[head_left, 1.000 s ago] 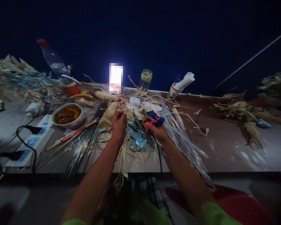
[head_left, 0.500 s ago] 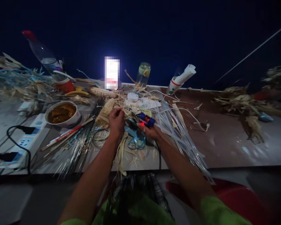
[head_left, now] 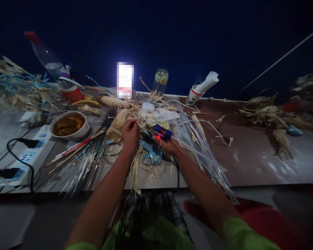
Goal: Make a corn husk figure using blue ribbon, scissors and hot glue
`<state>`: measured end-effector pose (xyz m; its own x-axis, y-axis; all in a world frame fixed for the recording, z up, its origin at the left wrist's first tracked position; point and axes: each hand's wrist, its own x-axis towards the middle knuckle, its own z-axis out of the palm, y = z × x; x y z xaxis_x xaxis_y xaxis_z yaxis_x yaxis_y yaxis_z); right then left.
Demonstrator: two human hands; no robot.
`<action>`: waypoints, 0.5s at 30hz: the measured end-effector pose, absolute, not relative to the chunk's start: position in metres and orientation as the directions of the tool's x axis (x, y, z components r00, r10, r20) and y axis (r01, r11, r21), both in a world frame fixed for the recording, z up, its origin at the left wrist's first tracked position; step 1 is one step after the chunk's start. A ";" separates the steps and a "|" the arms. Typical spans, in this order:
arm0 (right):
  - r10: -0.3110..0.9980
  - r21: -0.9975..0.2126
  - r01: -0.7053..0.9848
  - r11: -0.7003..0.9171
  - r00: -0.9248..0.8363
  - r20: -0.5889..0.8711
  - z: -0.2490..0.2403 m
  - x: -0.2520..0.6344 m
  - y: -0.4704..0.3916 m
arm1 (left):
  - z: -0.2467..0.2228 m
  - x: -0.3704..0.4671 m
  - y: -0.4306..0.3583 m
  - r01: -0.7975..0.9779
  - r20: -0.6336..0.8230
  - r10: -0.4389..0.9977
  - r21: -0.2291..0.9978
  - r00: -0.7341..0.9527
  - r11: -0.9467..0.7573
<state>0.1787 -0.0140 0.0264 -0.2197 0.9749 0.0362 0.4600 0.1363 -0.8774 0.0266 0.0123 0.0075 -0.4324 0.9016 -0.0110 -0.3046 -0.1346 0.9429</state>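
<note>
Head view: I'm watching blue glue gun (head_left: 163,133) sitting near middle of scene, red light glowing, black cord (head_left: 177,172) trailing toward near side. I'm judging it light and stiff, hot at nozzle; handle is offering safest hold. Right hand (head_left: 169,146) is gripping gun, fingers partly hidden. Left hand (head_left: 130,136) is pinching, fingertips meeting, left of gun; I'm not managing to tell what, if anything, is sitting between. Blue ribbon (head_left: 154,158), likely soft and slippery, is lying between hands, on near side.
</note>
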 end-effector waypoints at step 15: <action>0.983 -0.844 0.522 0.121 -0.183 0.028 0.023 0.180 -0.013 | 0.010 0.027 0.011 -0.204 0.062 0.896 0.964 -0.440 -0.167</action>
<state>0.1796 -0.0125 0.0227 -0.1829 0.9827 0.0281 0.5217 0.1212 -0.8445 0.0270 0.0114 0.0102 -0.4399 0.8959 0.0624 -0.2042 -0.1675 0.9645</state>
